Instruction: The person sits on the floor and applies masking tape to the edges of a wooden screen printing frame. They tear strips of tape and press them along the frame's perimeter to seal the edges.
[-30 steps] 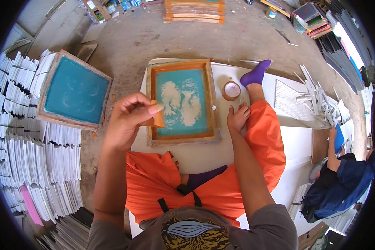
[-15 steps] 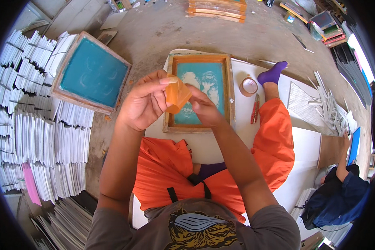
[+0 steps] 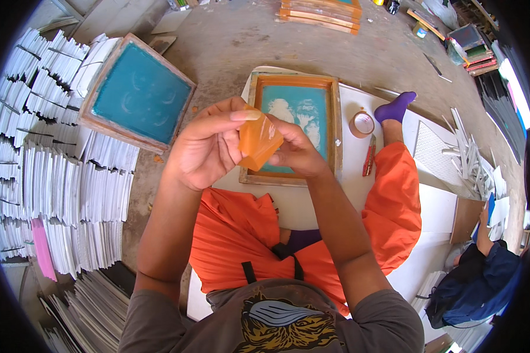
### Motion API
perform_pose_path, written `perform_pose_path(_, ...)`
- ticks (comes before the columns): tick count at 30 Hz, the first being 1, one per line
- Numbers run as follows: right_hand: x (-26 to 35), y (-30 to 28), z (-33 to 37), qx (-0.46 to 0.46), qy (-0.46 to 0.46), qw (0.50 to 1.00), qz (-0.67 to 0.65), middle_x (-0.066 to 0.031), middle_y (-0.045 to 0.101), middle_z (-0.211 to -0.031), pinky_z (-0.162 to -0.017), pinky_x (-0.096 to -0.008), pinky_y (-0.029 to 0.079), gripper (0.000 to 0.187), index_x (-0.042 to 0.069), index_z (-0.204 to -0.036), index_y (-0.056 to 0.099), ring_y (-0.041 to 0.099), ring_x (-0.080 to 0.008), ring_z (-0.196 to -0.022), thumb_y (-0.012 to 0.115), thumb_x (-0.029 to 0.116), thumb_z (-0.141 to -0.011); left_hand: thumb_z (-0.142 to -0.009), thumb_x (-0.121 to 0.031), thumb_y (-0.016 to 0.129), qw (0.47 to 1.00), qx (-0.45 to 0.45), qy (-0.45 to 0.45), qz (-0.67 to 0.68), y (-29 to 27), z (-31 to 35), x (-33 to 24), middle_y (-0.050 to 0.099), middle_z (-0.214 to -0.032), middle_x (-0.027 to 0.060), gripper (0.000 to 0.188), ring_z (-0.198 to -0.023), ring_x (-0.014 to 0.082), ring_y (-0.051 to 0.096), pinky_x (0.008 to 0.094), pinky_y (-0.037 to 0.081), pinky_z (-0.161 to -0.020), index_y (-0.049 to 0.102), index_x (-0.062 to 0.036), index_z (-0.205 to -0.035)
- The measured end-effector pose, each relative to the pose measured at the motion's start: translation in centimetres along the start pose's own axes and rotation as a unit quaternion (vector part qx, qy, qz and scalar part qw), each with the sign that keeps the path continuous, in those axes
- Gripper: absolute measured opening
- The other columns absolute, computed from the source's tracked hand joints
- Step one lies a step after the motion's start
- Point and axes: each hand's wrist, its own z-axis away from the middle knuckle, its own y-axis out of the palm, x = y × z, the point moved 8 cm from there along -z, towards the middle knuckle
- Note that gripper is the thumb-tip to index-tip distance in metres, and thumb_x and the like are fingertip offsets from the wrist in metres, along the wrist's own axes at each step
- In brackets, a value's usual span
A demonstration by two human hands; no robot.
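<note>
Between my two hands is a short piece of brown packing tape (image 3: 261, 143), bent and glossy, held up above the near left part of a wooden-framed printing screen (image 3: 335, 132). My left hand (image 3: 213, 144) pinches its upper left edge between thumb and fingers. On the other side, my right hand (image 3: 300, 148) grips the right edge with closed fingers. The screen lies flat on a white board, its teal mesh showing pale figures, partly covered by my hands. To the right of it sit a roll of brown tape (image 3: 355, 130) and a red utility knife (image 3: 369, 156).
A second teal screen (image 3: 140, 97) leans at the left against bundled stacks of white sheets (image 3: 56, 185). Stacked frames (image 3: 319, 22) stand on the floor at the far side. White offcut strips (image 3: 470, 150) lie at the right, near another person's dark clothing (image 3: 474, 285).
The tape piece has turned in my hands and shows more of its face. My right hand has shifted slightly right. The whole view has moved a little.
</note>
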Motion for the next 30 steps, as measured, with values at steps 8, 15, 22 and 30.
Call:
perform_pose_path(8, -2.0, -1.5, 1.7, -0.019, 0.079, 0.997, -0.011, -0.0004, 0.069, -0.103, -0.092, -0.0296, 0.051, 0.022, 0.005, -0.114, 0.068, 0.065, -0.0118, -0.098, 0.079, 0.012, -0.095, -0.098, -0.013, 0.068, 0.995, -0.074, 0.048, -0.051, -2.5, 1.6, -2.0, 0.065, -0.081, 0.0007, 0.011, -0.075, 0.0109, 0.064, 0.0267, 0.054, -0.073, 0.062, -0.0078, -0.090)
perform_pose_path(15, -2.7, -3.6, 4.6, -0.050, 0.201, 0.978, -0.004, -0.0032, 0.073, -0.109, -0.091, -0.0294, 0.053, 0.025, 0.004, -0.118, 0.069, 0.068, -0.0116, -0.100, 0.076, 0.016, -0.098, -0.099, -0.012, 0.068, 0.984, -0.112, 0.099, -0.093, -6.1, 3.4, -4.1, 0.067, -0.088, 0.0030, 0.010, -0.074, 0.0106, 0.066, 0.0250, 0.058, -0.068, 0.059, -0.0063, -0.097)
perform_pose_path(22, -15.6, -7.0, 10.8, -0.347, 0.267, 0.807, 0.398, -0.0130, 0.065, -0.134, -0.114, -0.0482, 0.039, 0.064, 0.001, -0.136, 0.065, 0.056, -0.0285, -0.131, 0.066, 0.054, -0.099, -0.100, -0.008, 0.065, 0.949, -0.174, 0.228, -0.135, -4.7, 8.2, -9.9, 0.066, -0.090, 0.0056, 0.007, -0.076, 0.0116, 0.064, 0.0255, 0.058, -0.074, 0.059, -0.0036, -0.099)
perform_pose_path(30, -25.8, 0.2, 10.4, -0.316, 0.362, 0.592, 0.647, -0.0229, 0.032, -0.168, -0.125, -0.0648, 0.006, 0.083, 0.003, -0.147, 0.058, 0.012, -0.0409, -0.160, 0.067, 0.064, -0.092, -0.099, -0.007, 0.065, 0.949, -0.146, 0.249, -0.127, -7.6, 12.9, -12.0, 0.069, -0.099, 0.0079, 0.011, -0.089, 0.0145, 0.070, 0.0294, 0.060, -0.082, 0.058, -0.0032, -0.105)
